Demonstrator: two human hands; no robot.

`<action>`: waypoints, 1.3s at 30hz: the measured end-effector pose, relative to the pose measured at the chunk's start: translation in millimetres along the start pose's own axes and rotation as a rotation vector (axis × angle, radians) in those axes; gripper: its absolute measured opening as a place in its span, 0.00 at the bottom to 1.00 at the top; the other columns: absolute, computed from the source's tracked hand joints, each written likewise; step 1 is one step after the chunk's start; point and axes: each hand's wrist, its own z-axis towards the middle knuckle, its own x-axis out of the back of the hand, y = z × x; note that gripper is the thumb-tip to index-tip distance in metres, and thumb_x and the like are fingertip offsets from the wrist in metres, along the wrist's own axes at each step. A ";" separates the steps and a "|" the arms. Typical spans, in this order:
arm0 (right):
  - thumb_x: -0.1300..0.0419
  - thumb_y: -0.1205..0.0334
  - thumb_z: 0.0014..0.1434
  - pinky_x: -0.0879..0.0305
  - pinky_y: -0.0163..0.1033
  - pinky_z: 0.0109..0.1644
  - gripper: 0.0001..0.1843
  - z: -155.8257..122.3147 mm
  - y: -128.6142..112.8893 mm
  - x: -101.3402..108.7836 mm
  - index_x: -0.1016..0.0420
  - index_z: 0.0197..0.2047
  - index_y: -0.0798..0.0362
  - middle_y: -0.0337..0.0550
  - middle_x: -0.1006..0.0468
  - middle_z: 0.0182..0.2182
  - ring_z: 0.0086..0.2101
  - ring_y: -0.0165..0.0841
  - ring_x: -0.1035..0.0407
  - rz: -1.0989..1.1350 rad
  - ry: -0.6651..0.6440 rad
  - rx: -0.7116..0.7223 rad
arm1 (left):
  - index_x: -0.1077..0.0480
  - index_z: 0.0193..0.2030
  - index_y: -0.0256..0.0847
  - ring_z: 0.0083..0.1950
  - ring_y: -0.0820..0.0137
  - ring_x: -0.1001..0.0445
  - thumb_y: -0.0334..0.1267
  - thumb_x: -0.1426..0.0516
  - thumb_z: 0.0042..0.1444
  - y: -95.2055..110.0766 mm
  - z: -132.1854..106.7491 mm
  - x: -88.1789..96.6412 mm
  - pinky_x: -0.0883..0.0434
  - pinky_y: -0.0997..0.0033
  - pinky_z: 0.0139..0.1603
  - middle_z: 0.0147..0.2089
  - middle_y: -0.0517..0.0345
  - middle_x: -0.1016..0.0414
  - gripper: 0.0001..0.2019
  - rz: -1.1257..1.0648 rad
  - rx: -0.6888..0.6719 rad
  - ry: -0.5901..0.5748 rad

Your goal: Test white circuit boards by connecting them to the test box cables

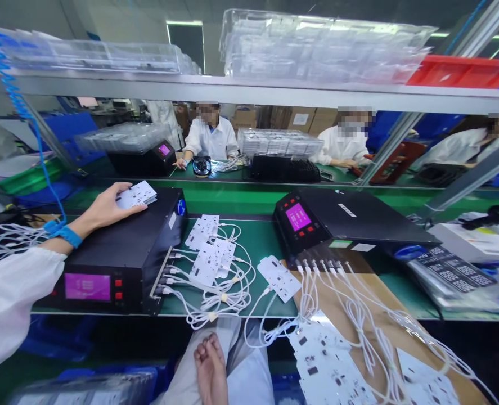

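The left hand (109,205) pinches a stack of white circuit boards (138,193) over the black box (118,239), long axis roughly sideways, slanting up rightward; the right hand (211,367) lies curled on the lap (249,374) (around what, if anything, I cannot tell). The magenta screen (88,286) is unreadably blurred; looped white cables (215,298) crowd the box's right side.

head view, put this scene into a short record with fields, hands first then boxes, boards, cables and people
left hand: holds a small stack of white boards over the left black box
right hand: on the lap, fingers curled, nothing seen in it
left wrist: blue wristband
right black box: lit pink screen, like the left one
other boards: between the boxes and at lower right
white cables: plugged into both boxes
people: several in white, across the bench
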 end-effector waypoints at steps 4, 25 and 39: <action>0.14 0.52 0.33 0.32 0.39 0.39 0.27 3.4 1.9 4.3 0.21 0.33 0.48 0.35 0.26 0.29 0.30 0.29 0.34 -0.052 0.028 0.023 | 0.39 0.71 0.32 0.66 0.48 0.29 0.64 0.37 0.47 1.2 -0.6 1.4 0.32 0.52 0.69 0.69 0.35 0.31 0.50 -0.003 -0.005 -0.003; 0.18 0.55 0.38 0.49 0.30 0.29 0.43 -6.5 -6.8 -10.2 0.56 0.27 0.49 0.26 0.53 0.22 0.24 0.24 0.59 -0.294 -0.087 0.028 | 0.38 0.70 0.30 0.65 0.48 0.29 0.64 0.35 0.49 -7.7 0.6 -1.0 0.32 0.52 0.67 0.67 0.34 0.30 0.50 -0.062 -0.063 0.010; 0.23 0.56 0.41 0.35 0.34 0.36 0.34 -24.5 -6.6 -27.9 0.51 0.26 0.47 0.28 0.48 0.25 0.27 0.26 0.50 -0.478 -0.061 -0.021 | 0.34 0.64 0.37 0.65 0.49 0.27 0.63 0.31 0.43 -13.7 3.6 -8.3 0.31 0.52 0.69 0.65 0.39 0.27 0.47 -0.148 -0.094 0.069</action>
